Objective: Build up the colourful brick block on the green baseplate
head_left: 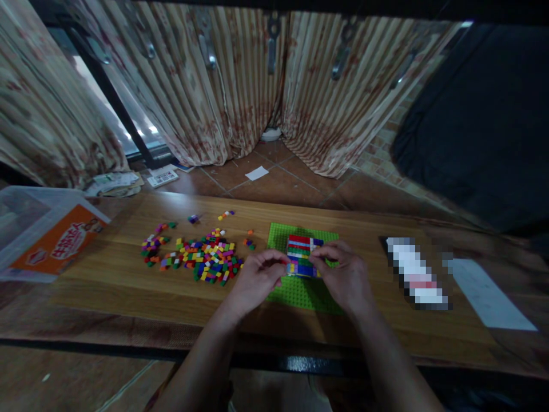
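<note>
A block built of colourful toy bricks (300, 252), with red, blue, green and white rows, sits over the middle of a green studded baseplate (281, 292). My left hand (259, 280) is closed at the block's left edge, thumb and fingertips against its near left corner. From the other side, my right hand (345, 277) is closed too, with thumb and index finger pressed together on the block's right part. Any small single brick inside either pinch is too small to tell. My hands hide parts of the baseplate's left and right sides.
Left of the baseplate, a pile of small loose bricks (210, 257) spreads over the wooden table (150, 292). A clear plastic box (21, 200) with an orange label stands at the far left. To the right lie a blurred-out object (414, 272) and a white sheet (489, 292). Curtains hang behind.
</note>
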Motion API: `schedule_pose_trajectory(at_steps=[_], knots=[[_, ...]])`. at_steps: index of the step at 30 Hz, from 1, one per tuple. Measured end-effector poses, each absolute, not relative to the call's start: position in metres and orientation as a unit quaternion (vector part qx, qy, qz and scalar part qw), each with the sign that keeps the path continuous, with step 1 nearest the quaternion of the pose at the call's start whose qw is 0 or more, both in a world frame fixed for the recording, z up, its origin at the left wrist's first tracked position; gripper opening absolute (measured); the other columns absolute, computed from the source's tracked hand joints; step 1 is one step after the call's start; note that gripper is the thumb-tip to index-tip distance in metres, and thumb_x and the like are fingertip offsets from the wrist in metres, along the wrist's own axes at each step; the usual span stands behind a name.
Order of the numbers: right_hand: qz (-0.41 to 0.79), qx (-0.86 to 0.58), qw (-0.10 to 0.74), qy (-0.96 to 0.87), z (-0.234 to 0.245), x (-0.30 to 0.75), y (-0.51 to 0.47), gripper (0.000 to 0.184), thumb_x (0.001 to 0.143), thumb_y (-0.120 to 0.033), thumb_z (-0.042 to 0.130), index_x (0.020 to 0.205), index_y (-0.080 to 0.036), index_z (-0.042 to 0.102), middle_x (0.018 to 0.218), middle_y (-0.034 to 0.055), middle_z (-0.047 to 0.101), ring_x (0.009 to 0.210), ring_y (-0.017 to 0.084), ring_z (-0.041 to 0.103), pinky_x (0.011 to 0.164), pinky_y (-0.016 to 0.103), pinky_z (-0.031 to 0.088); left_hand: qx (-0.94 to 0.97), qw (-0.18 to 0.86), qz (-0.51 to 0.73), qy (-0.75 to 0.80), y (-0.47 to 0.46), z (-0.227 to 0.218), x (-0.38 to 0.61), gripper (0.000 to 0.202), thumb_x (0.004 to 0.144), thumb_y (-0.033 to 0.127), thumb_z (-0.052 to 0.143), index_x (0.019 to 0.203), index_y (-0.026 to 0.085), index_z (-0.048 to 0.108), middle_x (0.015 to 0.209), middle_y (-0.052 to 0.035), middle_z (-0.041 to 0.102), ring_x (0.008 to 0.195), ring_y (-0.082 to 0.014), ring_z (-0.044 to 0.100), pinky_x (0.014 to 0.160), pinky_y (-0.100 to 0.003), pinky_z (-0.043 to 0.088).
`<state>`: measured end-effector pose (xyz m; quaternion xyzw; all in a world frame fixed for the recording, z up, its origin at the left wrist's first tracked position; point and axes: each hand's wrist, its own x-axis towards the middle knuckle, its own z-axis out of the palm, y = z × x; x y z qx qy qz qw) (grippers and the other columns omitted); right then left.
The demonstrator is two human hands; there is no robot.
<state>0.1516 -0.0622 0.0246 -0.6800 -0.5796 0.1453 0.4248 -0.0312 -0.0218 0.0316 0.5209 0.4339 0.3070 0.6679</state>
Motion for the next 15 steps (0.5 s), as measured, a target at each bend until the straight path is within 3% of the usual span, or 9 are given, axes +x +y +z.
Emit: schedule_pose_trajectory(at_steps=[15], knots=[[0.13, -0.721, 0.405, -0.547, 0.0247, 0.1485, -0.062, 0.016, 0.078, -0.034, 0.064, 0.069, -0.023, 0.073, 0.082, 0.0028, 0.062, 0.073, 0.017, 0.062, 0.068, 0.031, 0.047, 0.517, 0.667, 0.317, 0.433, -0.0223, 0.0297, -0.0331, 0.013, 0.073, 0.021, 0.06, 0.082, 0.015, 0.067, 0.058, 0.0039, 0.055, 0.05, -0.0081, 0.049, 0.048, -0.02, 0.036]])
